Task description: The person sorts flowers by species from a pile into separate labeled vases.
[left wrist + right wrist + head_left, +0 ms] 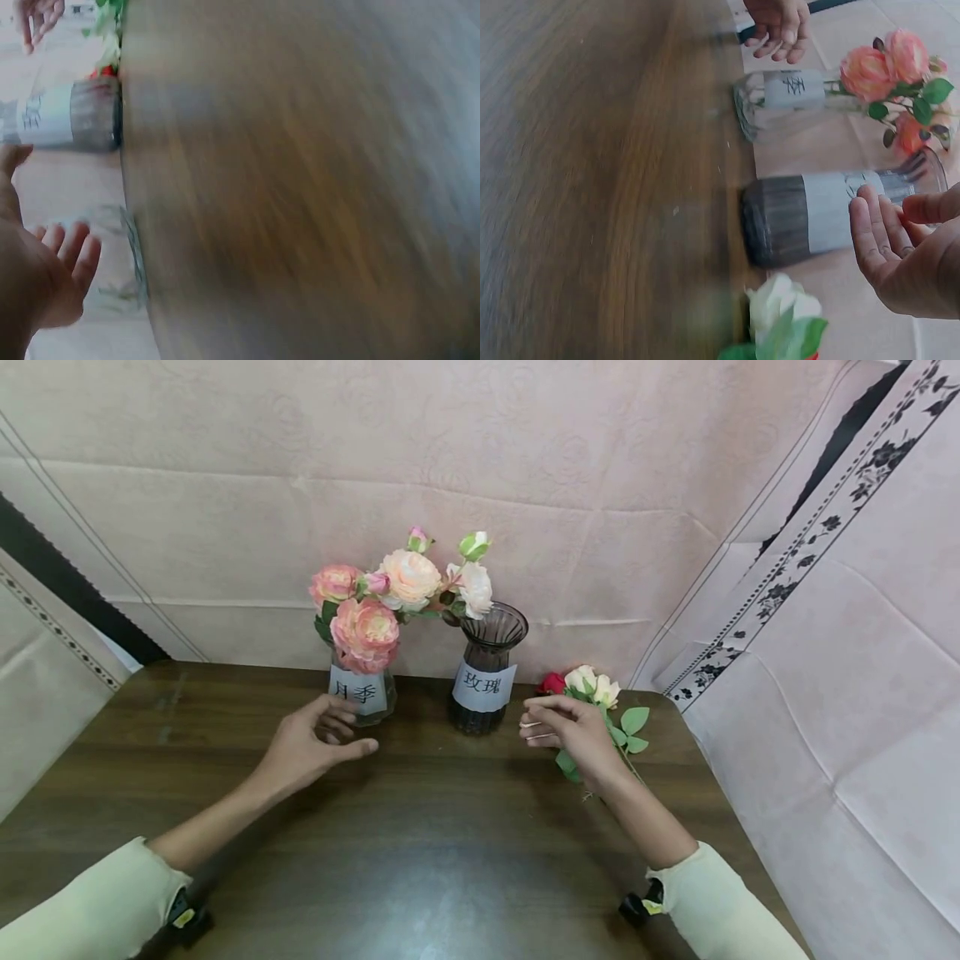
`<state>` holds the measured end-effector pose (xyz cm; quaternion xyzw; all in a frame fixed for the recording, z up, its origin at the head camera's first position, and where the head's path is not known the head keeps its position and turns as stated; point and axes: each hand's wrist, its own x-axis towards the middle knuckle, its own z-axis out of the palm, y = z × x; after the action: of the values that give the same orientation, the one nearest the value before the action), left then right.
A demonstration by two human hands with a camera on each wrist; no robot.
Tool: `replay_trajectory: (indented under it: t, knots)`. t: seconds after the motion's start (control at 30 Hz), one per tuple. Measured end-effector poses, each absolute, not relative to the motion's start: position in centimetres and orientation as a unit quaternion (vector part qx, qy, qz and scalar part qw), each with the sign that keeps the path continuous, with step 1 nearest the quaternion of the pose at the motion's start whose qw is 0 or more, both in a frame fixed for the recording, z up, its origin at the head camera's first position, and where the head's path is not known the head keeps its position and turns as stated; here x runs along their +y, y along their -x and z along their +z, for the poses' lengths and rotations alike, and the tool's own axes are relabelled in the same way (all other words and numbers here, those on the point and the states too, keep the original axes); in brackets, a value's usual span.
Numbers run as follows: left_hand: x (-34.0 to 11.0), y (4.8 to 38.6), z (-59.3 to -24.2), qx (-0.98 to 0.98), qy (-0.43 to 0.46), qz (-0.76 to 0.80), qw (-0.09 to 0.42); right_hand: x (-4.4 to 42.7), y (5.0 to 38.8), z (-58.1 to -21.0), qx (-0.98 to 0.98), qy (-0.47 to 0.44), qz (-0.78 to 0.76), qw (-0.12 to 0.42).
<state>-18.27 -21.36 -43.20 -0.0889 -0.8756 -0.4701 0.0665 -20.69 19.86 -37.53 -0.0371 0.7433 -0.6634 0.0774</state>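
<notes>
My left hand [318, 737] hovers in front of a clear glass vase [372, 714], its fingers loosely bent and holding nothing. That vase carries a white label [791, 88] and holds pink and peach flowers [365, 635]. Beside it stands a dark ribbed glass vase [776, 221], also labelled, with no stems visible inside. Between the dark vase and some cut roses [600, 685], my right hand [577, 737] is held above the table with relaxed fingers and nothing in its grasp. It partly hides the stems of those white and red roses, which lie on the tabletop.
The brown wooden table [420, 843] has both vases near its back edge. Pale cloth [525, 460] hangs behind it, and more cloth with a black floral border [847, 635] hangs on the right. Sleeves and wrist cameras flank the front.
</notes>
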Motion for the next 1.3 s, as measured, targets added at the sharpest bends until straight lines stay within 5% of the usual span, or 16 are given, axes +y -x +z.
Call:
replay_trajectory:
  t: [0.3, 0.77, 1.07, 1.3]
  knots:
    - [-17.6, 19.9, -43.3, -0.866, 0.165, -0.472, -0.022, 23.3, 20.7, -37.0, 0.744, 0.024, -0.665, 0.060]
    - [-11.8, 24.4, -43.2, -0.853, 0.143, -0.491, -0.099, 28.7, 22.0, -37.6, 0.726, 0.015, -0.686, 0.037]
    - [-9.7, 27.3, -43.4, -0.864, 0.120, -0.484, -0.069, 31.6, 21.0, -37.4, 0.784, 0.053, -0.611, 0.095]
    - [-8.6, 28.3, -43.3, -0.857, 0.112, -0.499, -0.066, 33.6, 19.9, -38.4, 0.799, 0.073, -0.564, 0.195]
